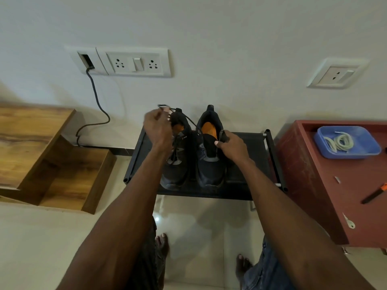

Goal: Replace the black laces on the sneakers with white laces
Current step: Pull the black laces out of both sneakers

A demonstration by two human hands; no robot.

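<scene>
Two dark sneakers [194,155] are sitting side by side on a black rack [249,164] against the wall, heels toward the wall. The left hand [158,127] is hovering over the left sneaker [178,155], its grip pinching a black lace [189,120] that is lifting up and away from that shoe. The right hand [232,146] is holding the right sneaker [210,151], its grip clamping the collar edge. Right of the rack, the white laces [339,143] are lying coiled in a blue tray [364,147] on a red surface [314,176], well apart from the rack's shoes.
</scene>
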